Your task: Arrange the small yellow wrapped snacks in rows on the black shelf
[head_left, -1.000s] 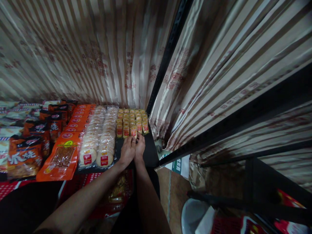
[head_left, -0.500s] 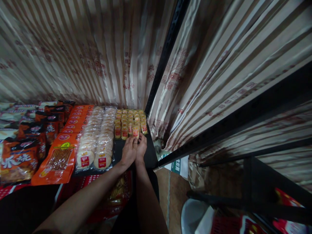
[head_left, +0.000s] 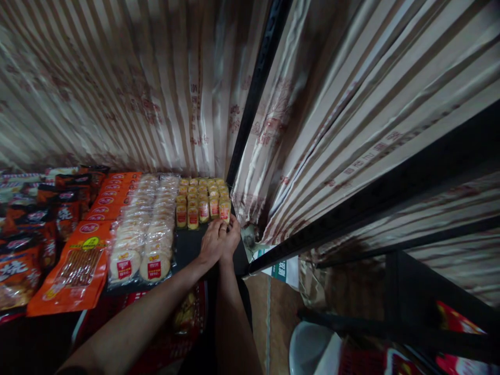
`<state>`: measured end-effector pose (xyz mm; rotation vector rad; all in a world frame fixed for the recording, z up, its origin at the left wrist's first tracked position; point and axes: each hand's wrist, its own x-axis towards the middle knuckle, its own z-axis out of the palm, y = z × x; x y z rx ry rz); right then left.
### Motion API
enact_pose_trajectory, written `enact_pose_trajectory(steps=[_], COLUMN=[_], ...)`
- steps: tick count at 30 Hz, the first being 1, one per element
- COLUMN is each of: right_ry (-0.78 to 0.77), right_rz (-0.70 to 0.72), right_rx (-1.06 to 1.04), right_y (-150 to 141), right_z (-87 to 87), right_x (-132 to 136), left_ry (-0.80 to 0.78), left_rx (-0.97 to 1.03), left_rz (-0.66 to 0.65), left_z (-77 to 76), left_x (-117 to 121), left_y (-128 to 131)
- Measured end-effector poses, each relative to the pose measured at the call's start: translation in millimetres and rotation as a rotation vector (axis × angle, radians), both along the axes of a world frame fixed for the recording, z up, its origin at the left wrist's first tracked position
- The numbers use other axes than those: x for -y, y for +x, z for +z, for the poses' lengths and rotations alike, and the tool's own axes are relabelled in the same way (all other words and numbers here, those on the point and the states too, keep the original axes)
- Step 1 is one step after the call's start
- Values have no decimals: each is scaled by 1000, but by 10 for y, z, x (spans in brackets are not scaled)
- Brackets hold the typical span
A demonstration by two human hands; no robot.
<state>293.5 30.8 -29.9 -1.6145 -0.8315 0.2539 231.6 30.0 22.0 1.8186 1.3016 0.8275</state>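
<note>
Small yellow snack packets (head_left: 192,216) with red labels stand upright in close rows at the right end of a black shelf (head_left: 187,243). My left hand (head_left: 214,240) and my right hand (head_left: 231,238) are side by side and touching, at the foot of the front row's rightmost yellow packet (head_left: 224,210). The fingers of both are bent and closed around its lower part, and a ring shows on the left one. My fingertips are partly hidden behind the backs of my hands.
Left of the yellow packets lie clear-wrapped round rice crackers (head_left: 155,263), orange stick-snack bags (head_left: 76,268) and black-and-orange bags (head_left: 15,271). A dark metal post (head_left: 253,99) and striped curtains (head_left: 164,104) border the shelf. A white bucket (head_left: 308,344) sits on the floor.
My hands have shifted right, from the front row's second packet from the right to the rightmost one. The front packets now stand in a more even line. The view has turned slightly right.
</note>
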Motion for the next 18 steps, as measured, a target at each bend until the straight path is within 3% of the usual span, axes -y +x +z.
enact_pose_trajectory(steps=[8, 12, 18], right_ry=[-40, -64, -112], right_rz=[-65, -64, -81], right_rx=[26, 31, 129], right_y=[14, 13, 22], right_z=[56, 72, 107], right_x=[-3, -12, -6], left_ry=[-17, -19, -83], left_rx=[3, 14, 28], left_rz=[-11, -5, -13], left_z=[-172, -144, 29], left_x=[-5, -17, -23], left_y=[485, 316, 33])
